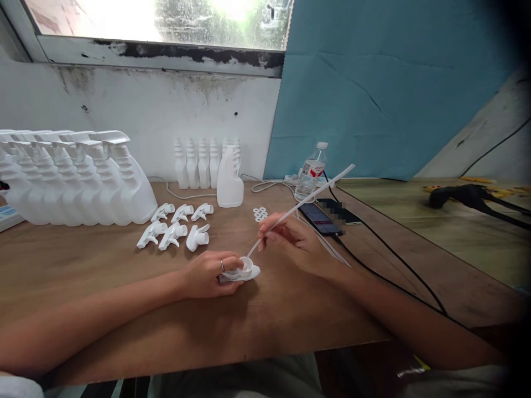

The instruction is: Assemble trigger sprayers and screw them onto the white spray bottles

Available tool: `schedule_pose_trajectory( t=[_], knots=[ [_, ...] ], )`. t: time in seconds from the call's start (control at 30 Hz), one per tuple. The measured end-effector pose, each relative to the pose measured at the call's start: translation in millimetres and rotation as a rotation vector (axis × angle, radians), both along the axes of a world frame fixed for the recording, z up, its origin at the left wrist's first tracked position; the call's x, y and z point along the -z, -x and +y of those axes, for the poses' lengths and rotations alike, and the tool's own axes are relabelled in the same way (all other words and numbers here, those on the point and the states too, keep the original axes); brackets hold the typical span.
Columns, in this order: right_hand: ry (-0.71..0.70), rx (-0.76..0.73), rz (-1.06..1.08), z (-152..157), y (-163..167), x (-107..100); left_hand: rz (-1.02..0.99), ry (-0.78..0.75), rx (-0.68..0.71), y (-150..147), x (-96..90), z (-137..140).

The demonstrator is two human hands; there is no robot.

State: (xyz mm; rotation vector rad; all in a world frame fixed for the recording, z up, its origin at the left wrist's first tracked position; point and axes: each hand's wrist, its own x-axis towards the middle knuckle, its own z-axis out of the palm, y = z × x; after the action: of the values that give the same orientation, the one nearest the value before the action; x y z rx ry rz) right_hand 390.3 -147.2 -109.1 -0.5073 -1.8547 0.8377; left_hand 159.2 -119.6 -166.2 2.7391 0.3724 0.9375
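Note:
My left hand (213,273), with a ring on one finger, is closed around a white trigger spray head (252,270) just above the brown table. The round collar of that head faces up. Between the fingertips of my right hand (296,240) is a thin white dip tube (313,198), slanting up to the right. Its lower end meets the collar; how deep it sits inside I cannot tell. Several more trigger spray heads (173,235) lie in two rows left of my hands. A small cluster of white ring gaskets (260,214) lies beyond my right hand.
White spray bottles, some capped with heads, stand in a row (83,182) at the left; smaller ones (203,166) stand by the wall near a larger bottle (230,179). At the right are a water bottle (307,177), two phones (321,219), cables (398,276) and loose tubes (332,249).

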Motion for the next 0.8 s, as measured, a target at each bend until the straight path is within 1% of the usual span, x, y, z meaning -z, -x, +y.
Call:
schedule_pose_trajectory(
  t=[0.17, 0.4, 0.63, 0.8],
  knots=[
    [-0.011, -0.033, -0.001, -0.9, -0.8, 0.1, 0.013, 0.002, -0.001, 0.3, -0.7, 0.1],
    [-0.021, -0.026, -0.018, -0.5, -4.8, 3.8, 0.04, 0.009, -0.009, 1.2, 0.6, 1.4],
    [-0.038, -0.013, -0.041, -2.9, -3.1, 1.8, 0.035, 0.012, -0.005, 1.2, 2.2, 2.1],
    [-0.054, -0.062, -0.041, -6.1, -3.4, -0.1, 0.026, 0.0, 0.006, 1.4, 1.2, 1.6]
  ],
)
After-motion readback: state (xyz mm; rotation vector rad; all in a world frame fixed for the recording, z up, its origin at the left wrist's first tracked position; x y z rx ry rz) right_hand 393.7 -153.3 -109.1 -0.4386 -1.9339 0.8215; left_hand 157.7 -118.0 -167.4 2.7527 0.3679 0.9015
